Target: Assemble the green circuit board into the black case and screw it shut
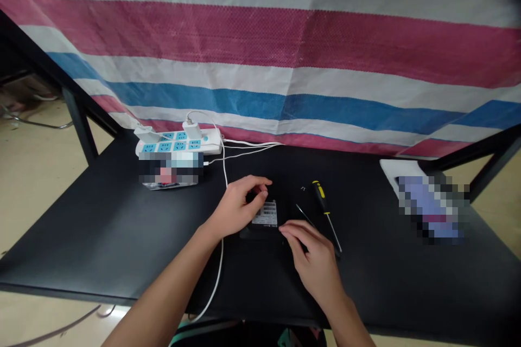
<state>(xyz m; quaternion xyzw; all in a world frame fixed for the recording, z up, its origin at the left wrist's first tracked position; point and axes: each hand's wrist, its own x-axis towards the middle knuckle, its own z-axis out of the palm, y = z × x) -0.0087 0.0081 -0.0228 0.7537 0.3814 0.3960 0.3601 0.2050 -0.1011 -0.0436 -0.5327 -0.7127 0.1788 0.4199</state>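
Observation:
A flat black device (264, 233) with a white printed label lies on the black table (81, 238), near the middle. My left hand (238, 209) curls over its upper left part, fingertips at the label's top edge. My right hand (313, 255) comes in from the lower right, its fingertips touching the device's right edge. Just right of that hand lies a screwdriver (323, 206) with a yellow-and-black handle and a thin metal shaft. A thin dark metal tool (305, 216) lies between the device and the screwdriver. The black surface hides the device's outline.
A white power strip (179, 143) with blue sockets holds white chargers, and white cables (222, 271) run across the table. Pixelated objects lie at the strip's front and the table's right side. A striped woven tarp (260, 65) hangs behind the table.

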